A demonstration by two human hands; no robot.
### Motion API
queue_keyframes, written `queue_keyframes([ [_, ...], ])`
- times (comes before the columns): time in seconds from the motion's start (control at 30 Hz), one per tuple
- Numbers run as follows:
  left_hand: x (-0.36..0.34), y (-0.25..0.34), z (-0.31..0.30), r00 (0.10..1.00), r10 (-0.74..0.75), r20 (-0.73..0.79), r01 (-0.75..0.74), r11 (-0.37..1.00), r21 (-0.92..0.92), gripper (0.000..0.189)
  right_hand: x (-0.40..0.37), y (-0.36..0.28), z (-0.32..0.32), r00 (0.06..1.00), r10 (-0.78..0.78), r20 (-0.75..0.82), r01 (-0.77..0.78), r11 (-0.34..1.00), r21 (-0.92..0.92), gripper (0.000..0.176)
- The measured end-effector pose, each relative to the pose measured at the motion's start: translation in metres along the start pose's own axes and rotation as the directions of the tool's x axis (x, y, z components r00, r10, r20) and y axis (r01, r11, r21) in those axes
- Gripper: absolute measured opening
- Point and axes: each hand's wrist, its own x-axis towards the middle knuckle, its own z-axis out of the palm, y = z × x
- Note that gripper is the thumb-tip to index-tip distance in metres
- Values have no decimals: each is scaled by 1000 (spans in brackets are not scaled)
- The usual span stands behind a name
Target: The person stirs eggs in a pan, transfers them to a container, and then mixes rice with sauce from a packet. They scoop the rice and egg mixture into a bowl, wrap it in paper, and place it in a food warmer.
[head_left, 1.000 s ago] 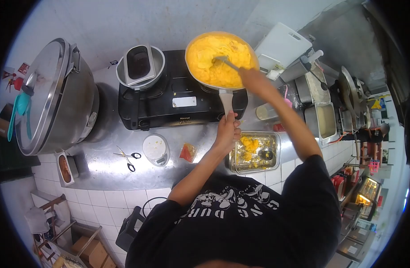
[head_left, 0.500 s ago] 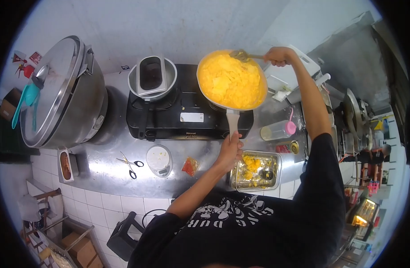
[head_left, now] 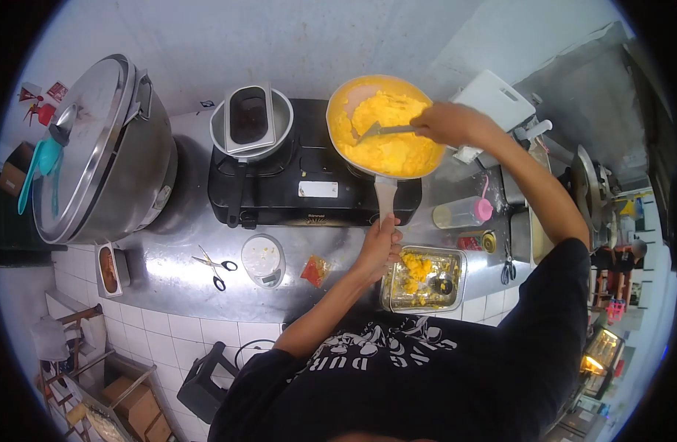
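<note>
A frying pan (head_left: 340,90) stands on the right burner of a black two-burner gas stove (head_left: 309,205). It holds a thick, soft yellow mass (head_left: 388,156) that I cannot identify, with bare pan bottom showing at its upper left. My left hand (head_left: 379,244) is closed round the pan's pale handle (head_left: 385,196). In my right hand (head_left: 449,124) is the handle of a spatula (head_left: 388,130), its blade down in the yellow mass at the pan's left. Below my left hand, a glass dish (head_left: 461,283) contains yellow scraps and a small dark round thing.
A pot (head_left: 285,110) with a metal container (head_left: 267,144) across it occupies the left burner. A big lidded steel pot (head_left: 143,169) stands further left. Scissors (head_left: 215,265), a scale (head_left: 262,259), a packet (head_left: 315,271), a pink-capped bottle (head_left: 460,214) and a can (head_left: 477,241) lie nearby.
My right hand has brought the spatula from the pan's upper right edge down and left into the yellow mass, baring the pan's upper left. My left hand keeps its hold on the handle.
</note>
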Motion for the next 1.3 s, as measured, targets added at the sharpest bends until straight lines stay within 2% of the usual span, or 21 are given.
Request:
queue_keyframes([
  [0.13,2,-1,-3,1000,-4,16,5,999,-39,26,-68,-27,9,986,161,-47,-164,985,-62,28],
  [0.2,4,-3,-10,997,10,71,-8,1000,-27,31,-92,-19,14,962,254,-105,-256,967,-4,27],
  [0.23,6,-6,-11,997,8,71,-5,999,-32,31,-106,-16,16,962,254,-99,-256,967,-7,27],
  [0.3,4,-7,-10,1000,27,10,-26,998,-49,38,-130,-17,21,948,272,-163,-254,959,124,26],
  [0.33,8,-10,-19,999,23,49,-22,999,-40,45,-136,-21,29,949,274,-156,-256,958,128,26],
  [0.43,13,-13,-39,998,39,40,-34,992,-121,43,-139,-29,58,929,309,-206,-297,951,87,29],
  [0.47,31,-26,-59,984,121,-132,-119,993,27,45,-135,-29,68,919,330,-217,-309,943,124,27],
  [0.5,46,-39,-82,984,115,-135,-112,993,31,45,-133,-32,74,908,348,-232,-317,935,160,25],
  [0.57,69,-53,-116,979,53,-196,9,953,304,43,-134,-37,72,903,367,-224,-328,925,192,25],
  [0.6,72,-54,-119,978,52,-204,11,955,298,43,-136,-38,74,896,368,-249,-316,922,225,26],
  [0.67,81,-60,-123,1000,-18,8,13,925,381,38,-140,-38,82,901,354,-251,-293,923,251,27],
  [0.7,90,-66,-124,1000,-17,-3,16,931,364,38,-141,-35,87,896,340,-286,-264,925,273,28],
  [0.77,107,-77,-125,999,-19,27,19,1000,-1,30,-141,-35,89,894,314,-320,-223,931,290,29],
  [0.83,116,-86,-127,999,33,-3,-33,999,-35,28,-146,-39,86,876,395,-276,-301,896,327,30],
  [0.9,120,-87,-122,986,76,-150,-74,997,18,23,-148,-37,87,876,397,-275,-310,899,311,30],
  [0.93,122,-87,-119,987,75,-145,-73,997,16,23,-150,-36,87,876,401,-269,-319,898,302,30],
  [1.0,126,-88,-117,921,228,-317,-115,935,337,14,-153,-38,82,872,418,-253,-333,887,319,30],
  [1.03,126,-88,-118,921,230,-314,-118,934,337,14,-154,-39,80,870,432,-237,-343,877,337,30],
  [1.1,138,-94,-128,824,486,-291,-169,702,692,37,-157,-38,79,856,441,-270,-345,876,337,31],
  [1.23,133,-91,-129,828,482,-286,-154,687,710,39,-165,-24,79,842,407,-354,-298,898,324,33],
  [1.3,113,-81,-121,866,466,-181,-194,647,738,44,-172,-19,71,838,403,-369,-273,893,357,33],
])
